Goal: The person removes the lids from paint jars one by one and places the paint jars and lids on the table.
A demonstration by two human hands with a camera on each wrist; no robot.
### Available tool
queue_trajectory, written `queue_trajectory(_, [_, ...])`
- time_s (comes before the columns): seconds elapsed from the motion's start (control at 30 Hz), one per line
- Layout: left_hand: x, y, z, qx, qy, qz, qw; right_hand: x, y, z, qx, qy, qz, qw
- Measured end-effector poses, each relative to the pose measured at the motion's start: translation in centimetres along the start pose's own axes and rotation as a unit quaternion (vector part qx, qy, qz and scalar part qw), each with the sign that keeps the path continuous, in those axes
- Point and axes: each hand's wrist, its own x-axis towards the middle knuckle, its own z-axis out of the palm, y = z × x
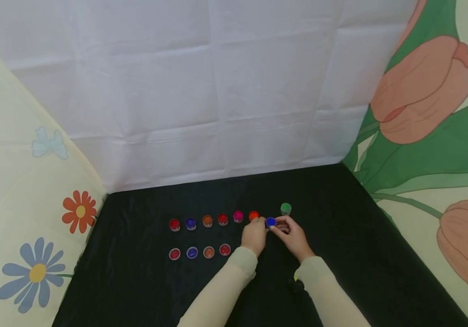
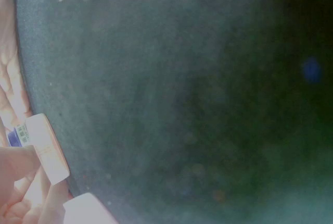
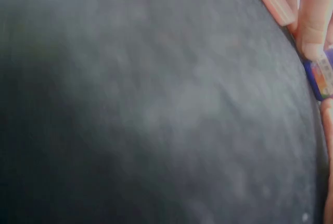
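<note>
Both hands meet at a small round blue paint pot [image 1: 271, 222] over the black cloth. My right hand [image 1: 293, 237] pinches it from the right with thumb and fingers. From the left, my left hand [image 1: 254, 235] grips its near side, fingertips partly hidden. The right wrist view catches the pot's labelled blue side [image 3: 318, 78] between fingers. An orange-red pot [image 1: 253, 215] stands just beyond the left hand, partly covered by it. Just behind the right hand is a green pot [image 1: 286, 209].
Left of the hands runs a back row of several pots, among them a magenta pot [image 1: 238, 216] and a brown-orange pot [image 1: 207, 221]. Nearer lies a row of several round pieces in similar colours, including a red piece [image 1: 225, 249]. A white cloth [image 1: 217, 113] hangs behind.
</note>
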Motion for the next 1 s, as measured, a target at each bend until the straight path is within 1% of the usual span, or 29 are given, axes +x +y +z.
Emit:
queue_trajectory(0.13, [-0.02,0.03,0.09,-0.002,0.004,-0.001,1.0000,-0.01,-0.01,0.21,-0.010,0.016,0.003,0.9998])
queue_trajectory(0.27, [0.01,-0.05,0.41,0.003,0.008,0.003,1.0000,-0.17,0.01,0.17,-0.018,0.019,-0.006,0.9996])
queue_trajectory(0.37, [0.05,-0.15,0.65,0.009,0.008,0.006,0.9999,-0.32,0.07,0.10,-0.023,0.015,-0.014,0.9995])
queue_trajectory(0.6, [-0.03,-0.21,0.51,0.014,0.010,0.011,0.9998,-0.34,0.20,-0.21,-0.035,-0.002,-0.024,0.9991])
queue_trajectory(0.73, [-0.08,-0.19,0.36,0.010,0.010,0.009,0.9999,-0.19,0.22,-0.31,-0.016,-0.005,-0.017,0.9997])
queue_trajectory(0.93, [0.06,-0.01,0.06,0.000,-0.005,-0.006,1.0000,-0.10,0.21,-0.40,0.015,-0.007,-0.011,0.9998])
queue_trajectory(0.97, [0.10,0.00,0.07,0.000,-0.008,-0.008,0.9999,-0.13,0.16,-0.42,0.020,-0.009,-0.013,0.9997])
queue_trajectory(1.0, [0.12,0.01,0.07,-0.001,-0.009,-0.010,0.9999,-0.29,-0.36,-0.50,0.022,-0.010,-0.010,0.9997])
